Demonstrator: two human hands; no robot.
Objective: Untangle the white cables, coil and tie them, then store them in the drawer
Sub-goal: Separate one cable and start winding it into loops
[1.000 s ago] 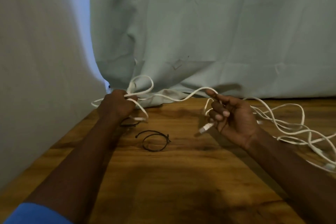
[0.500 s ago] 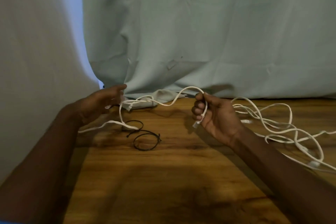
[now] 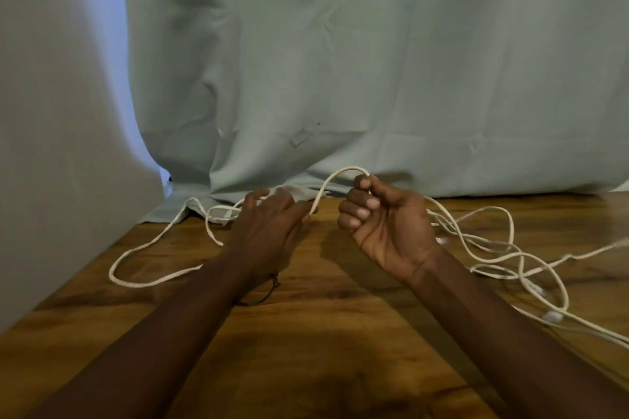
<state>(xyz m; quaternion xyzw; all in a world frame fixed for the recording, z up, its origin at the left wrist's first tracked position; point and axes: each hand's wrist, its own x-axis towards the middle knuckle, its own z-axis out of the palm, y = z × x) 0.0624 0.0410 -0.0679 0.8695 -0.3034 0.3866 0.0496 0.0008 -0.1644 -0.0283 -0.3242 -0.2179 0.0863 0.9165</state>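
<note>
- Fingers (image 3: 361,213) of the right hand (image 3: 388,224) curl tight around a white cable (image 3: 349,167), palm turned to the camera, the fist raised just above a wooden table (image 3: 306,333).
- From the top of that fist the cable rises in a short arch and drops to the left hand (image 3: 269,218), meeting it at the thumb. Whether the thumb pinches the cable cannot be told.
- Left-hand fingers (image 3: 255,196) reach forward, loosely spread, back of the hand up, over slack turns of cable lying near the table's far edge.
- Beyond the left hand the cable runs out in a long loop (image 3: 136,284) lying flat on the wood at the table's left side.
- Right of the right hand, more white cable lies in a loose tangle (image 3: 520,257) on the table. Its strands cross one another, small white connectors (image 3: 551,316) sit among them, and it trails off the right edge.
- A thin black band (image 3: 272,282) shows on the table under the left wrist, mostly hidden by the forearm.
- Pale green cloth (image 3: 374,78) hangs behind, its hem resting on the table's far edge.
</note>
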